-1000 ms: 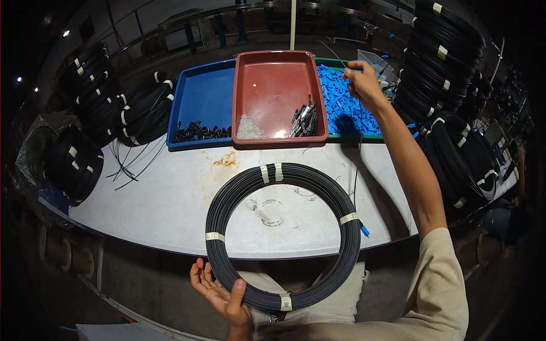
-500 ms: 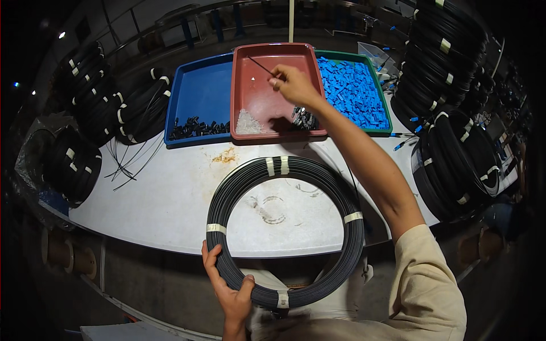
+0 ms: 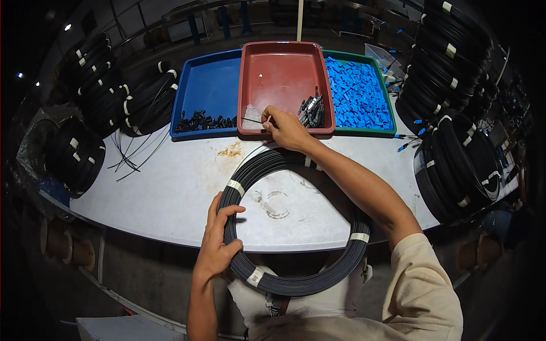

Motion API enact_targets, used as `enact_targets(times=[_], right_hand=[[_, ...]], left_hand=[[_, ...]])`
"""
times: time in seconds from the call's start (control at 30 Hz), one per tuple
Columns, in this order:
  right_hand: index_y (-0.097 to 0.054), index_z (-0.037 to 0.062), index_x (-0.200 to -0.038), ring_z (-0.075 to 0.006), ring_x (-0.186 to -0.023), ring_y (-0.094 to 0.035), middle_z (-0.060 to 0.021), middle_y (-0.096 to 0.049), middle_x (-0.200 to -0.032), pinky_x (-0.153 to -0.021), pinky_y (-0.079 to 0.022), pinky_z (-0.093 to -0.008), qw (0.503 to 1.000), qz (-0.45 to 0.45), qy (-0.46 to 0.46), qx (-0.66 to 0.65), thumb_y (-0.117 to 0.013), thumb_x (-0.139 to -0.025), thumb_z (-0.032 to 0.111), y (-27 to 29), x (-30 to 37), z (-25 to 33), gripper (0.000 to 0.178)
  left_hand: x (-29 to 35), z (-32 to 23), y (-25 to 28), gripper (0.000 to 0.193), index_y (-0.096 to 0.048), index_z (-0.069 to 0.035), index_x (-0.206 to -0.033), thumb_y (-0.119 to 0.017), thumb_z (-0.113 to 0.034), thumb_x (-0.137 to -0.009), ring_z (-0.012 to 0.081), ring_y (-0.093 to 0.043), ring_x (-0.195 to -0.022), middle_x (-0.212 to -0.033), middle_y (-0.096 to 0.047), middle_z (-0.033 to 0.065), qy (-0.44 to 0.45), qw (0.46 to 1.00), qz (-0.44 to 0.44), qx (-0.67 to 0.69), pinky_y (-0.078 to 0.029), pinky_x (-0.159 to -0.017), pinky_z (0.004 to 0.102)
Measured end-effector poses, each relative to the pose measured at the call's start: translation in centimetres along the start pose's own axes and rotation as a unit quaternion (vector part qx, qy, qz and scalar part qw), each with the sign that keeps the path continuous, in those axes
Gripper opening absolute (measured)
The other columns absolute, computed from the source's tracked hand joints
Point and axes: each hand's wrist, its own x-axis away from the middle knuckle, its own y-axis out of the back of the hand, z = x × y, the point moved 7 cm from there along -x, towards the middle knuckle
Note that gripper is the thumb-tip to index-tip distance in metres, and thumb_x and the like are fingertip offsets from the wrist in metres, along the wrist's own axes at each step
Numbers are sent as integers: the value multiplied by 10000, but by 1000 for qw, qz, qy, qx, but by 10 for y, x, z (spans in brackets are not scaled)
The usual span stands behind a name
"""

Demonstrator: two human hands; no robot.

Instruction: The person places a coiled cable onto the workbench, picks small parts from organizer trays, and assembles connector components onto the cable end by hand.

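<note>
A coil of black cable (image 3: 296, 286), bound with pale tape bands, overhangs the table's front edge. My left hand (image 3: 219, 238) grips its left side, fingers and thumb around the bundle. My right hand (image 3: 287, 129) reaches across the coil to the front of the red tray (image 3: 284, 68). Its fingers pinch a thin dark cable end that points left, over a pile of small clear pieces (image 3: 252, 115). To the right of that hand, black and silver parts (image 3: 311, 111) lie in the same tray.
A blue tray (image 3: 207, 74) with small black parts (image 3: 205, 121) stands on the left. A green tray (image 3: 392, 122) full of blue connectors (image 3: 358, 94) is on the right. Cable coils (image 3: 446, 68) are stacked high at the right; more coils (image 3: 74, 153) stand at the left.
My right hand has come toward me, from the middle of the red tray to its front edge, with the cable end. The coil has turned clockwise, and my left hand sits higher on it.
</note>
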Motion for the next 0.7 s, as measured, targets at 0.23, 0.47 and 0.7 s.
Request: enact_targets(times=[0.23, 0.47, 0.7], right_hand=[[-627, 29, -1015, -392, -835, -679, -199, -703, -846, -759, -497, -478, 1000, 6, 26, -6, -645, -909, 132, 9, 16, -4, 149], [-651, -16, -978, -275, -704, -664, -181, -678, -775, -686, -500, -397, 998, 34, 15, -48, -680, -883, 106, 25, 30, -1, 157], [-642, -24, -946, -155, -603, -542, -102, -616, -686, -592, -440, -336, 994, 63, 27, -86, -636, -878, 108, 29, 35, -5, 149]], left_hand=[[-27, 4, 0, 596, -662, -132, -1182, -590, -123, -590, 448, -312, -1466, -1585, -229, 296, -14, 994, 100, 31, -339, -1125, 440], [-57, 14, -5, 590, -683, -169, -1161, -613, -178, -576, 461, -273, -1482, -1608, -205, 270, -26, 982, 187, 7, -296, -1170, 474], [-71, 17, -6, 620, -638, -184, -1237, -646, -131, -619, 476, -217, -1495, -1613, -180, 272, -42, 973, 225, 18, -251, -1190, 482]])
